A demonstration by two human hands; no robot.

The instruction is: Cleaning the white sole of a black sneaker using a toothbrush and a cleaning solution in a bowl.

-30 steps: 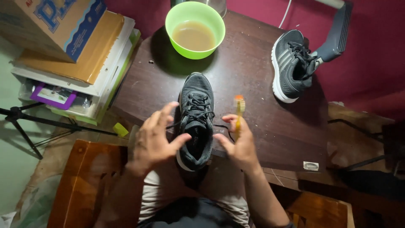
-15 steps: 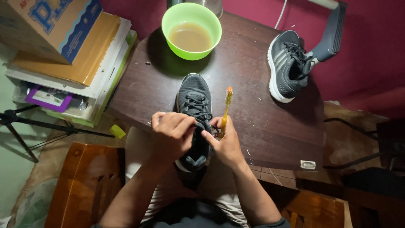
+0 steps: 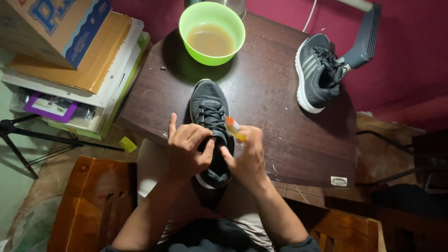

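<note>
Dark mesh shoe (image 3: 211, 122) lies toe-away at the near edge of the brown table (image 3: 289, 140), heel hanging over the lap; left hand (image 3: 186, 149) has its fingers curled onto the tongue and laces, index finger up; right hand (image 3: 247, 154) pinches at the collar with a yellow-orange toothbrush (image 3: 234, 129) tucked in its fingers. Judged light, soft in the knit upper, stiff only in the rubber sole; best gripped at heel or sole edge; laces slack and slippery. Beyond: glossy green bowl (image 3: 212, 51) of murky water; second shoe (image 3: 317, 72) on its side, well apart.
</note>
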